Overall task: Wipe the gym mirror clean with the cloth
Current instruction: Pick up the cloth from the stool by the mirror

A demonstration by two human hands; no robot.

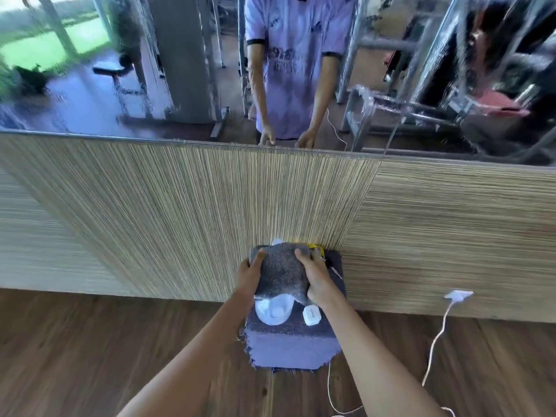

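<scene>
A grey cloth [282, 273] lies bunched on top of a purple fabric-covered block [290, 346] that stands against the wall. My left hand [249, 273] grips the cloth's left edge and my right hand [319, 281] grips its right side. The gym mirror [180, 70] runs along the wall above a striped wood panel [210, 212]; its glass looks streaky and wet. In the mirror I see a person in a lilac shirt with both hands low.
On the block sit a white bottle [274, 310] lying partly under the cloth and a small white device [311, 315]. Something yellow [316, 246] peeks out behind the cloth. A white cable [433, 347] runs from a wall plug [458, 295] across the wooden floor.
</scene>
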